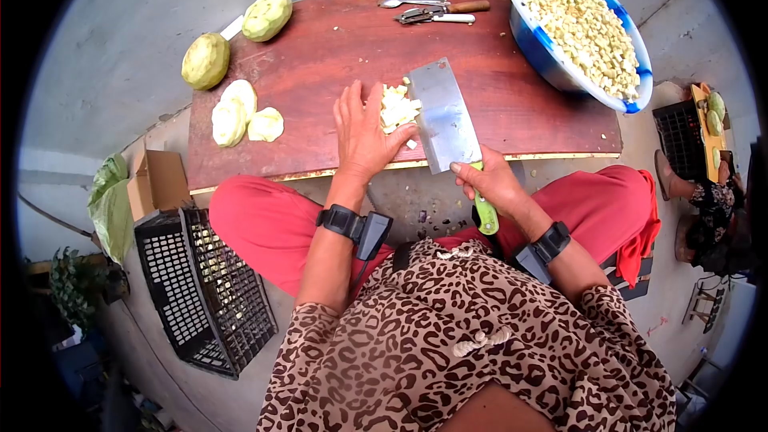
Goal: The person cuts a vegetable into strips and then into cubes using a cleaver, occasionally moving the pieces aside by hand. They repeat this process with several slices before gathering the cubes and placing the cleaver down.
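Observation:
My left hand (362, 136) lies flat on the red-brown board (320, 56), its fingers pressed against a small heap of pale diced fruit (398, 107). My right hand (490, 182) grips the green handle of a cleaver (445, 116), whose wide steel blade stands against the right side of the heap. Peeled fruit halves (240, 112) lie at the board's left end. Two whole peeled fruits (232, 38) rest at its far left corner.
A blue and white bowl (552, 64) full of diced pieces stands at the board's far right. A peeler, a spoon and a knife (428, 8) lie at the far edge. A black crate (204, 288) and a cardboard box (156, 182) sit at my left. Another person (704, 200) sits right.

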Available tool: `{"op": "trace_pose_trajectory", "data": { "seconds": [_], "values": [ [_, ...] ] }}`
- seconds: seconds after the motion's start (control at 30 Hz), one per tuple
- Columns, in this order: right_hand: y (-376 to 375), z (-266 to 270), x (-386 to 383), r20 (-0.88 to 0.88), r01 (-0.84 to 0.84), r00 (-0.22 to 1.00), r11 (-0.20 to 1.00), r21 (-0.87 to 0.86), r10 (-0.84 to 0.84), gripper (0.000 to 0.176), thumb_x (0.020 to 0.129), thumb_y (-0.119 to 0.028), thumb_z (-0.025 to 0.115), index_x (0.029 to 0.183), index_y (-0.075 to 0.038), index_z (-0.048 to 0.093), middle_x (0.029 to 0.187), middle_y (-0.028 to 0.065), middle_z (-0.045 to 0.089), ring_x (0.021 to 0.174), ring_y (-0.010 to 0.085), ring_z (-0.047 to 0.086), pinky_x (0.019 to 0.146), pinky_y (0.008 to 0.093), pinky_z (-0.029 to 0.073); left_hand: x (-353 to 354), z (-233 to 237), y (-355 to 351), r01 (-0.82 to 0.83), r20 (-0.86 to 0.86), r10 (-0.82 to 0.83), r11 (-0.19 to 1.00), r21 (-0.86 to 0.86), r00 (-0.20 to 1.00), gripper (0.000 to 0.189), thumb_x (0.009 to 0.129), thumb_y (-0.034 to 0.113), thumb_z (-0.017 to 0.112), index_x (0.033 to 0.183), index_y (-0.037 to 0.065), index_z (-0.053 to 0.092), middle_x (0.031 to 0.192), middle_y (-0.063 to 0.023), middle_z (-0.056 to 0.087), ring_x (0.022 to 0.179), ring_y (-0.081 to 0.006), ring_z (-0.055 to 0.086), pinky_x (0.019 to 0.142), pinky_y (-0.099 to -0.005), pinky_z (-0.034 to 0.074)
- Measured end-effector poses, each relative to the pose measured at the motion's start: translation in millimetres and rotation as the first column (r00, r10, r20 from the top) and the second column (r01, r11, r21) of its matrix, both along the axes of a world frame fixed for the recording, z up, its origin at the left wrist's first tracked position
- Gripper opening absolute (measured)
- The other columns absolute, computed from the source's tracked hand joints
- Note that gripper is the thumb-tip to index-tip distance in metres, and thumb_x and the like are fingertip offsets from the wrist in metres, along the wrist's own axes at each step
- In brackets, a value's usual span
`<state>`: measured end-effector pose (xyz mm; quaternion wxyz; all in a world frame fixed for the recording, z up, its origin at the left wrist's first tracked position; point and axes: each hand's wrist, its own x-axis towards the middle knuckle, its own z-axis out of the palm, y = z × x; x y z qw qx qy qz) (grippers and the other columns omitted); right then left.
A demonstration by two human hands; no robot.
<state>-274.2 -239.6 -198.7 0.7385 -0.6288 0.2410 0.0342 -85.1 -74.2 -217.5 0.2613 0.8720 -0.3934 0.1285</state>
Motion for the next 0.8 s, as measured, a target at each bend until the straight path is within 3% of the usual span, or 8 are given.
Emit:
{"op": "trace_pose_trajectory", "data": {
  "seconds": [0.3, 0.6, 0.8],
  "values": [
    [25.5, -2.5, 29.1, 0.036, -0.046, 0.998, 0.998, 0.052, 0.044, 0.017, 0.095, -0.011, 0.067, 0.108, -0.003, 0.058, 0.076, 0.0025, 0.060, 0.055, 0.0083, 0.053, 0.050, 0.0231, 0.044, 4.5, 1.2, -20.7, 0.044, 0.006, -0.044, 0.995, -0.092, 0.999, 0.073, 0.083, 0.057, 0.069, 0.132, 0.005, 0.059, 0.139, -0.0220, 0.051, 0.127, -0.0396, 0.046, 0.110, -0.0499, 0.030],
    [56.5, -13.8, 63.6, 0.100, 0.013, 0.995, 0.995, 0.098, -0.023, 0.016, 0.092, -0.007, 0.066, 0.104, -0.002, 0.056, 0.074, 0.0039, 0.060, 0.052, 0.0101, 0.053, 0.047, 0.0265, 0.044, 9.4, -6.2, -32.4, -0.139, -0.181, 0.089, 0.949, -0.284, 0.979, 0.061, 0.081, 0.042, 0.076, 0.127, 0.005, 0.061, 0.136, -0.0199, 0.053, 0.123, -0.0378, 0.049, 0.108, -0.0495, 0.033],
    [65.2, -2.6, 77.3, 0.106, 0.015, 0.994, 0.987, 0.158, -0.032, 0.017, 0.093, -0.003, 0.062, 0.109, -0.003, 0.056, 0.073, 0.0040, 0.059, 0.050, 0.0100, 0.052, 0.045, 0.0259, 0.045, 23.6, -11.1, -38.4, -0.186, -0.274, 0.080, 0.903, -0.387, 0.959, 0.061, 0.079, 0.036, 0.079, 0.128, 0.005, 0.061, 0.136, -0.0197, 0.053, 0.128, -0.0378, 0.048, 0.110, -0.0488, 0.033]
  ]
}}
